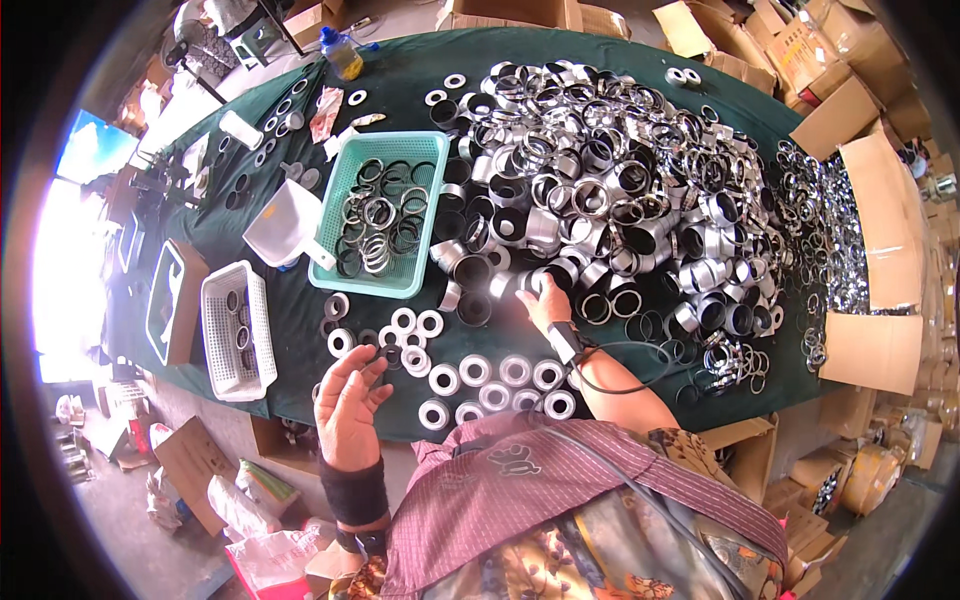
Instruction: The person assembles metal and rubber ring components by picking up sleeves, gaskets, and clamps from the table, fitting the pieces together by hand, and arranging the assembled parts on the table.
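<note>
My left hand [348, 405] is raised over the near table edge, its fingers loosely bent and apart. A small dark ring [390, 355] shows just past its fingertips; I cannot tell whether they touch it. My right hand [547, 307] reaches to the near side of a big heap of metal sleeves [640, 180], and its thumb and fingers close round a short silver sleeve [541, 276]. Between my hands, thick silver rings [493, 396] lie flat in a cluster near my body. A smaller group of similar rings [403, 321] sits beyond my left fingertips.
A green plastic basket [430, 240] with thin rings stands left of the heap, beside a white scoop [290, 222]. Farther left is a white basket [262, 340]. Thin bands [840, 230] pile up against cardboard [880, 220] at the right. A blue-capped bottle [345, 58] stands at the far edge.
</note>
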Demonstrator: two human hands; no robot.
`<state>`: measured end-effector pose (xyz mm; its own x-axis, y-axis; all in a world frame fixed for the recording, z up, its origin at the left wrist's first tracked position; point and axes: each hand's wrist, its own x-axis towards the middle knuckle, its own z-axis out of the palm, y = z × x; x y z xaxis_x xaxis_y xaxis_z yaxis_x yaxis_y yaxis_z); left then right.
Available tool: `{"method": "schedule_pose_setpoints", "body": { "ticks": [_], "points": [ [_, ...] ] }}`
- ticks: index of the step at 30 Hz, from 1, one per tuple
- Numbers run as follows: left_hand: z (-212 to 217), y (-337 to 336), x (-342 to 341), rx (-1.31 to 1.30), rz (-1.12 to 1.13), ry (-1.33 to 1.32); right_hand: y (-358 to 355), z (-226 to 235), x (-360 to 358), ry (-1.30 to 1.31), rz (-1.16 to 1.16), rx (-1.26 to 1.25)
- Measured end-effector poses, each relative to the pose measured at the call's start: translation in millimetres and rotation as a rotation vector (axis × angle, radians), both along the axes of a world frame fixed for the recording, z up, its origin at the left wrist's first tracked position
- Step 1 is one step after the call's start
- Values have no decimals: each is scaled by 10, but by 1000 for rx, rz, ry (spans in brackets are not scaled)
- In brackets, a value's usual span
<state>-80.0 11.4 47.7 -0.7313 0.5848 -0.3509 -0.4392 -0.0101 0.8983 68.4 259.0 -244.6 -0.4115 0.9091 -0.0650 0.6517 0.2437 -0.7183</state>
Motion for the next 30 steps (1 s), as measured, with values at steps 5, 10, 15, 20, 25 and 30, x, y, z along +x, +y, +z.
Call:
{"method": "schedule_pose_setpoints", "body": {
  "ticks": [5,10,15,20,25,30],
  "points": [
    [-86,5,-10,1,-24,-35,-27,-4,11,-60,117,-76],
    [-281,-93,50,3,-65,-98,-183,604,142,247,30,-419],
    [-575,14,151,33,-276,-154,-541,1788,306,581,238,-805],
    [-805,213,365,304,-533,-567,-946,2434,421,633,392,-773],
    [-658,200,441,453,-671,-695,-1220,2544,536,551,450,-659],
    [-553,151,394,504,-725,-620,-1334,2655,584,574,527,-399]
  ]
}}
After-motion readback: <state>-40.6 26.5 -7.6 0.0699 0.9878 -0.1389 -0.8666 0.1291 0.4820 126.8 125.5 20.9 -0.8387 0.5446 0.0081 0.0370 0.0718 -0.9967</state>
